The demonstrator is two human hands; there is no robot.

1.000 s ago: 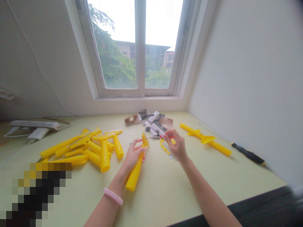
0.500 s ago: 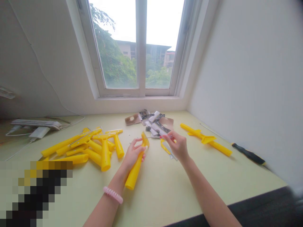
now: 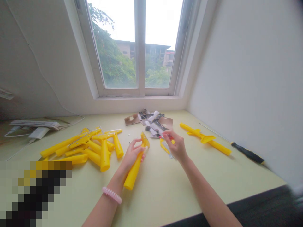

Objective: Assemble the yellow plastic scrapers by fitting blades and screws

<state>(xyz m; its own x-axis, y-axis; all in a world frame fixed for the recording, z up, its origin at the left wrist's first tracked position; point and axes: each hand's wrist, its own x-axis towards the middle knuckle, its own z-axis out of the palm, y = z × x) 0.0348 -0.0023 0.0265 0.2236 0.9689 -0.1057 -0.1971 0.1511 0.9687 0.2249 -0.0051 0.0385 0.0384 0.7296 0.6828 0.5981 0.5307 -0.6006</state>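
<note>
My left hand (image 3: 134, 154) is wrapped round a yellow scraper handle (image 3: 132, 178), held at a slant with its hollow end toward me and its narrow head pointing away. In my right hand (image 3: 176, 146), thumb and fingers pinch a small screwdriver (image 3: 153, 137) with a thin metal shaft and a bit of red at the grip. The shaft points left and its tip meets the scraper's head; the exact contact is too small to make out. Under my right hand lies a yellow tool with a flat grey blade (image 3: 165, 147), partly hidden by the hand.
Several yellow scrapers (image 3: 104, 157) are heaped on the left. Torn card packaging (image 3: 157, 121) lies near the window. To the right are another yellow tool (image 3: 201, 136) and a long black-handled screwdriver (image 3: 247, 153) by the wall. A power strip (image 3: 36, 123) sits far left.
Hardly anything differs: the view has shifted very slightly. My right hand's fingers have turned a little at the screwdriver, while my left hand keeps the scraper handle in the same pose.
</note>
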